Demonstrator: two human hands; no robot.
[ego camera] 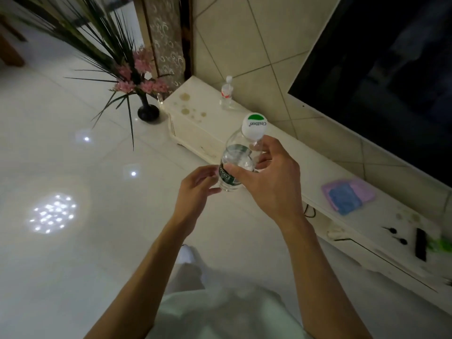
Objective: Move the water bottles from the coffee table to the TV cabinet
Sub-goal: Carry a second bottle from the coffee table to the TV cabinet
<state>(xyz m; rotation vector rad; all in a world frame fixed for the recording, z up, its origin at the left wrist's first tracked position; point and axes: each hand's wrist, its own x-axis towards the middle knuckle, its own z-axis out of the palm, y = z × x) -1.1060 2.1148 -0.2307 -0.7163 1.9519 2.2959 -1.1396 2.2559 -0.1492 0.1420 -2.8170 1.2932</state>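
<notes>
Bottle gripped by right hand, left hand perhaps touching its base — open floor short of TV cabinet edge.

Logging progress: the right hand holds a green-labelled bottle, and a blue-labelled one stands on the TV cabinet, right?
Not blue: the head view shows a red-labelled bottle on the TV cabinet. The right hand holds the green-labelled bottle.

Both hands hold a clear, white-capped bottle, tilted, over the floor just before the white cabinet. The right hand grips its upper body; the left hand pinches its base. A second bottle stands upright near the cabinet's far end, by the wall. A dark TV is above; a vase stands on the floor beside that end
</notes>
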